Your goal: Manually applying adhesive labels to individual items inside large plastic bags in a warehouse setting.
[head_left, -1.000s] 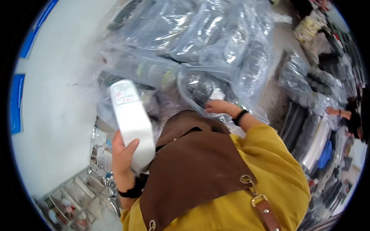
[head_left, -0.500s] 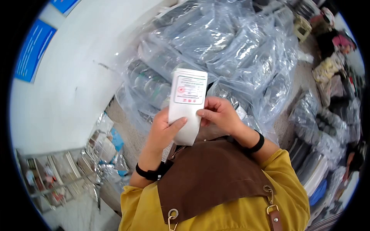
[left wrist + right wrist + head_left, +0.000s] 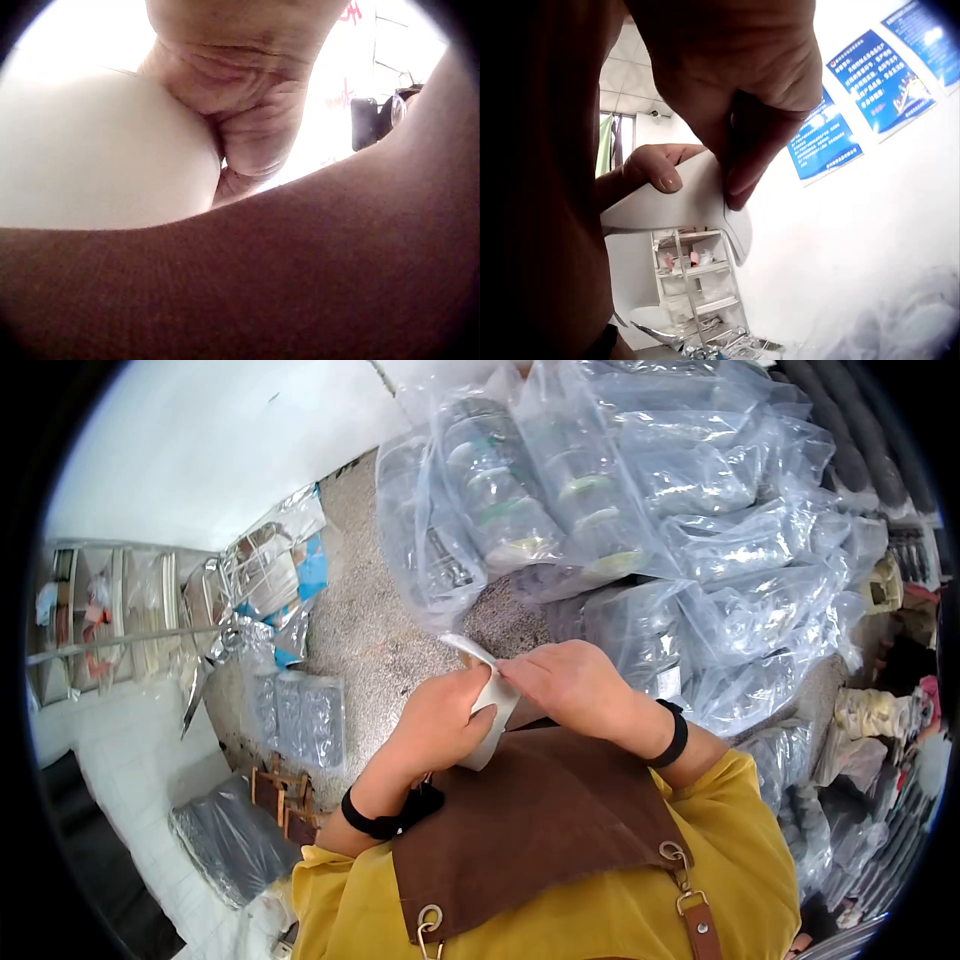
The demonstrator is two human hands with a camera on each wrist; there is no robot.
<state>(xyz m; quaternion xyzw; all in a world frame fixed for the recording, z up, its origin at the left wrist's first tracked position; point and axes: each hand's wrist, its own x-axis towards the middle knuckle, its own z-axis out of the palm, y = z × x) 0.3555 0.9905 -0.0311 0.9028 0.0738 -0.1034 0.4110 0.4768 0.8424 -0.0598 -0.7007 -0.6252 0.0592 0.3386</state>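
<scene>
Both hands work together: L hand [image 3: 432,725] is curled round the white paper [image 3: 684,208], thumb laid across its face, other fingers partly hidden; R hand [image 3: 575,688] pinches the far edge, fingertips closed up w/ next to no gap; paper sits btwn. the two at approx. 11 o'clock from the brown apron [image 3: 570,820], tilted, edge bent at the R fingertips; one sheet or a stack, can't tell.

Handling: prob. light, fairly stiff yet bendable, slightly slick, creases easily; best held by the long sides w/ thumb on the face, or a soft pinch at an edge.

Further out from the paper: bagged bundles [image 3: 700,485] at 1–2 o'clock on speckled floor [image 3: 350,605]; shelf rack [image 3: 705,270] at 9–10; farthest, blue posters [image 3: 881,86] on the wall, 2 o'clock in R wrist view.
</scene>
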